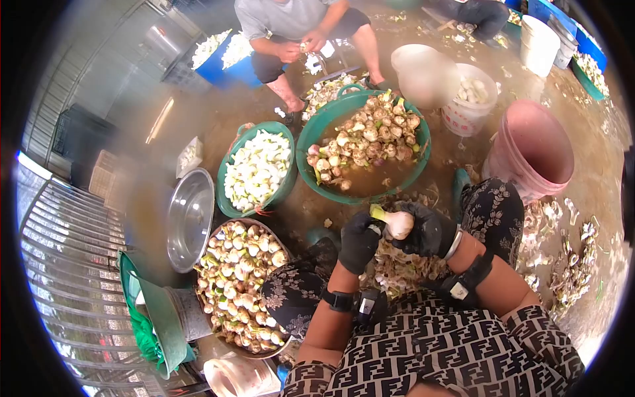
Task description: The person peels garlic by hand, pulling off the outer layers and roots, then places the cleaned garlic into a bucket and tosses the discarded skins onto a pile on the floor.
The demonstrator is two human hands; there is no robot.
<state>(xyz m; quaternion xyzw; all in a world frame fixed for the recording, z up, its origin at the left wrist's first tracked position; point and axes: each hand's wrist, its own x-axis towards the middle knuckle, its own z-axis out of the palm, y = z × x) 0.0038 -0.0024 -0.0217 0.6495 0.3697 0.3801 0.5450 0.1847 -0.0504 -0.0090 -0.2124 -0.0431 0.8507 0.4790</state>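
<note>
In my right hand (430, 229), black-gloved, a white garlic bulb (401, 225) with a short green stem (378, 212) is held, its stem pointing left. My left hand (359, 242), also in a black glove, is closed close beside the stem; a small pale glint shows at its fingers, and what it grips is hidden. Below both hands lies a heap of garlic peelings (403, 271) between my knees. Just beyond them stands a green tub (311, 188) of muddy water with unpeeled garlic bulbs (370, 135) in it.
Left are a green basin (221, 192) of peeled white garlic, a metal bowl (192, 218) and a wide basin of garlic bulbs (241, 284). A pink bucket (529, 155) stands right, near a white bucket (466, 119). Opposite, a person (291, 26) sits working with both hands.
</note>
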